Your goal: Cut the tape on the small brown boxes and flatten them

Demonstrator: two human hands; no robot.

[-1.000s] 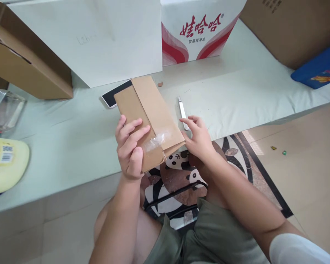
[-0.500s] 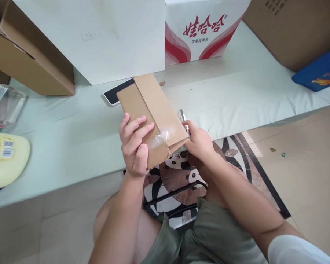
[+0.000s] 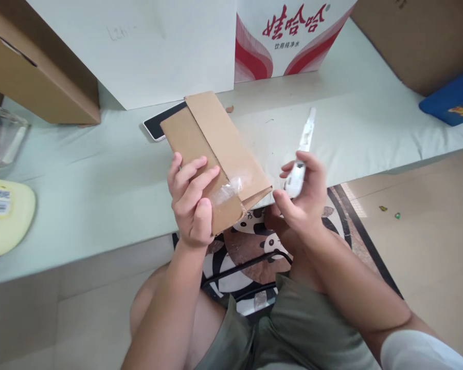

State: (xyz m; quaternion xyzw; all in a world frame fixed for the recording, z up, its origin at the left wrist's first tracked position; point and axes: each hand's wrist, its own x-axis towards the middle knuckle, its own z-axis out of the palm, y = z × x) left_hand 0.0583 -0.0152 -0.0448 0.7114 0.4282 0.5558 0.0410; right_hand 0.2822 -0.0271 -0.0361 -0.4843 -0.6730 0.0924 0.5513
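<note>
My left hand (image 3: 192, 203) grips the near end of a flat brown cardboard parcel (image 3: 212, 149), fingers over its top and thumb beside a strip of clear tape (image 3: 227, 191). The parcel slants away from me over the pale green surface (image 3: 100, 180). My right hand (image 3: 303, 198) is closed round a slim white utility knife (image 3: 301, 159), held up to the right of the parcel with its tip pointing away from me. A phone (image 3: 160, 126) lies partly under the parcel's far end.
A white box (image 3: 139, 46) and a red-and-white printed carton (image 3: 289, 36) stand at the back. Brown cartons (image 3: 34, 72) (image 3: 420, 36) sit at the far left and far right, with a blue packet (image 3: 451, 100) at right. A yellow bottle (image 3: 3, 216) lies at left.
My right hand went from resting by the white knife on the surface to closing on it and lifting it up beside the parcel. The left hand kept hold of the parcel.
</note>
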